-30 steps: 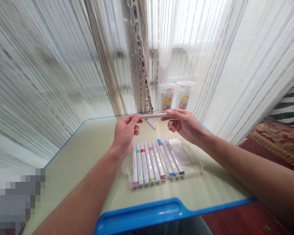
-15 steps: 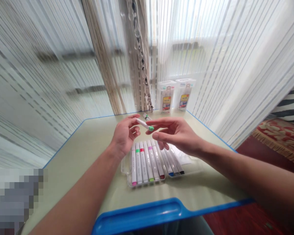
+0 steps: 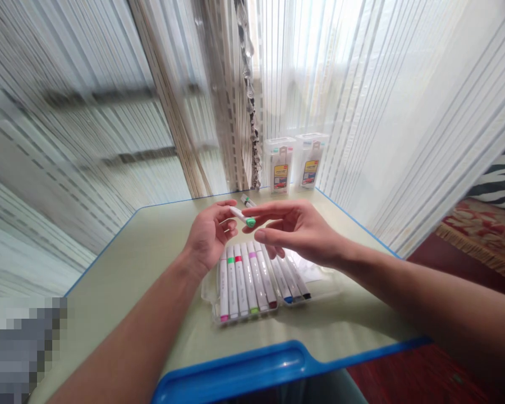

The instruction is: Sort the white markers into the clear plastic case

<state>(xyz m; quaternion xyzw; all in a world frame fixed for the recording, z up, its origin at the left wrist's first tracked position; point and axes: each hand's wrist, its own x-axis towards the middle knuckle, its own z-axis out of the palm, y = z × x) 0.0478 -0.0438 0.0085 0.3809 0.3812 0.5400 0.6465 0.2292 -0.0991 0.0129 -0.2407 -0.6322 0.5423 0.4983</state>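
Note:
My left hand (image 3: 206,238) pinches a white marker (image 3: 240,215) with a green tip, holding it above the table. My right hand (image 3: 301,231) hovers just right of that marker, fingers stretched out, fingertips close to the green tip. Below both hands lies an open clear plastic case (image 3: 326,289) holding several white markers (image 3: 246,278) with coloured ends, side by side. Another marker (image 3: 248,200) lies on the table behind my hands.
The pale green table (image 3: 122,280) has a blue rim (image 3: 252,367) at its near edge. Two clear marker boxes (image 3: 294,163) stand upright at the far edge against sheer striped curtains. A red rug (image 3: 483,235) lies on the floor at right.
A second ago both hands held the marker level by its two ends. My right hand has let go and opened; my left hand alone holds it, tilted green tip down.

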